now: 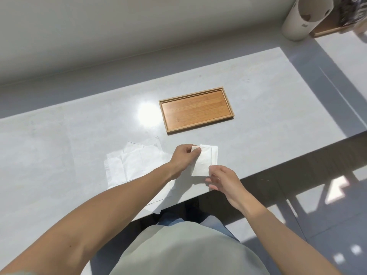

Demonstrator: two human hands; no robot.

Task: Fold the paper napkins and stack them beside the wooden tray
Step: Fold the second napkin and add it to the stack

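Observation:
A folded white paper napkin point(203, 162) lies on the pale tabletop, just in front of the empty wooden tray point(195, 110). Another folded napkin point(215, 155) peeks out under its right side. My left hand point(183, 157) pinches the top napkin's far left corner between thumb and fingers. My right hand point(222, 178) pinches its near right corner. To the left, several unfolded napkins point(135, 165) lie spread flat, partly hidden by my left forearm.
The table's front edge point(248, 176) runs diagonally just under my right hand, with tiled floor beyond. A white cylindrical container point(297, 22) stands at the far right corner next to a wooden box. A wall runs along the back of the table.

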